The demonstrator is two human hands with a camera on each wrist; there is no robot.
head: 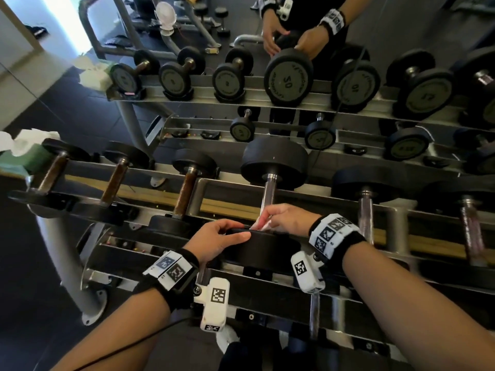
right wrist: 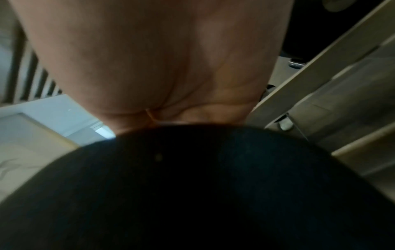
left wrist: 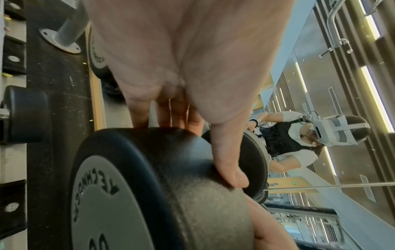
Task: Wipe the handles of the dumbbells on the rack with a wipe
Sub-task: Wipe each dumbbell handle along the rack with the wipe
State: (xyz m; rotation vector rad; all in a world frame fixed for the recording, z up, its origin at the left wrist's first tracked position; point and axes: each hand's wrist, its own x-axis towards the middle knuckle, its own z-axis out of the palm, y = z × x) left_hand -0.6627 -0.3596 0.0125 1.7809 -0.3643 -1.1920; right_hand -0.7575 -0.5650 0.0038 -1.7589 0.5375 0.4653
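Note:
A large black dumbbell [head: 274, 162] with a chrome handle [head: 269, 191] lies on the top shelf of the rack [head: 230, 207]. My left hand [head: 217, 241] grips its near head [head: 262, 247], fingers over the top and thumb on the rim; the left wrist view shows the thumb [left wrist: 228, 162] pressed on that head [left wrist: 132, 194]. My right hand [head: 281, 219] pinches a white wipe [head: 263, 226] against the handle's near end. In the right wrist view the palm [right wrist: 160, 67] shows above the dark head [right wrist: 203, 186], which hides the fingers.
Smaller dumbbells with brown handles [head: 186, 191] lie to the left on the same shelf, chrome-handled ones [head: 365, 210] to the right. A green pack with white wipes [head: 24, 148] sits at the shelf's left end. A mirror [head: 289, 76] behind reflects the rack.

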